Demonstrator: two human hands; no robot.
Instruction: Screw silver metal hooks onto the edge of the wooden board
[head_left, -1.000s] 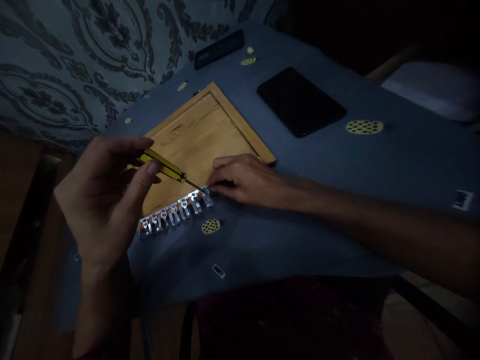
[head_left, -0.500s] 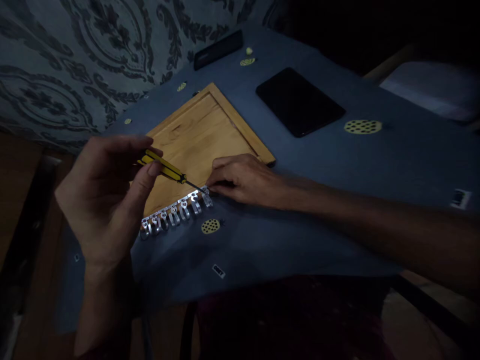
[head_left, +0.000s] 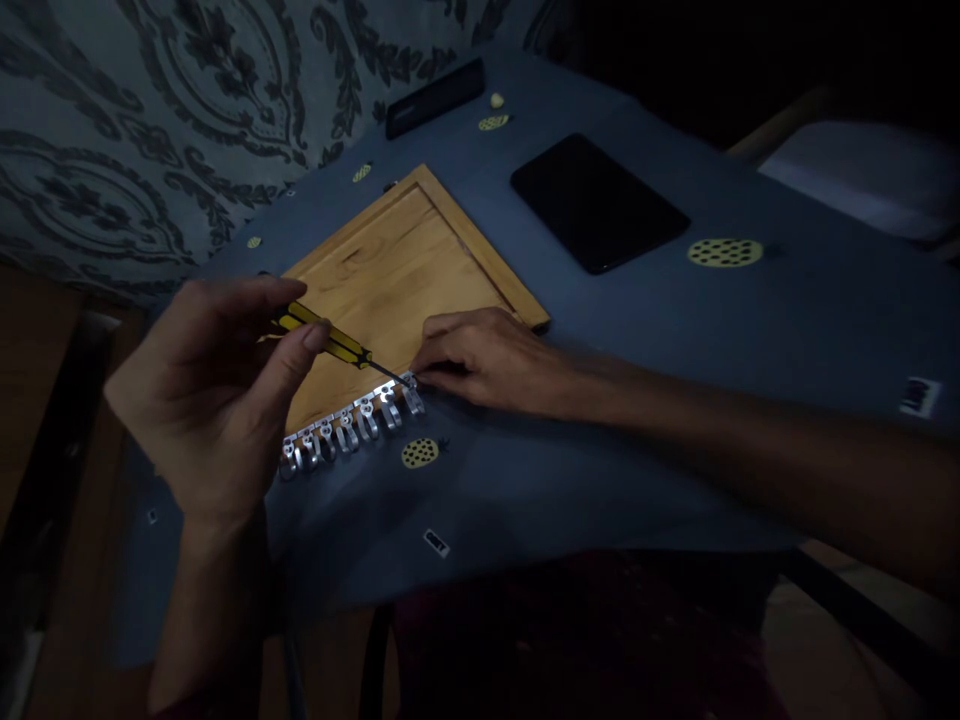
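dim light falls over the bench (head_left: 615, 470), which is covered in a dark blue cloth (head_left: 525, 490) printed with yellow pineapples and small labels. a patterned fabric (head_left: 217, 110) with grey scrolls and leaves rises behind its far left side. the wooden board (head_left: 390, 285) lies flat on the cloth, turned at an angle, with a raised rim along its far sides. a row of shiny metal clips (head_left: 346, 428) runs along its near edge, their curved ends sticking out over the cloth.

the left hand (head_left: 214, 400) is above the near left part of the board, its fingers clamped on the yellow and black handle of the screwdriver (head_left: 337, 342). the shaft slants down to the right, and its tip is at the clip on the right end of the row. the right hand (head_left: 491, 362) reaches in from the right, beside that same clip, thumb and fingertips drawn together at it; whether they pinch anything is too dark to tell.

beyond the board, to the right, a black tablet (head_left: 596, 205) lies flat. a dark phone (head_left: 435, 98) lies near the far edge, with a small pale lump (head_left: 497, 101) just beside it.
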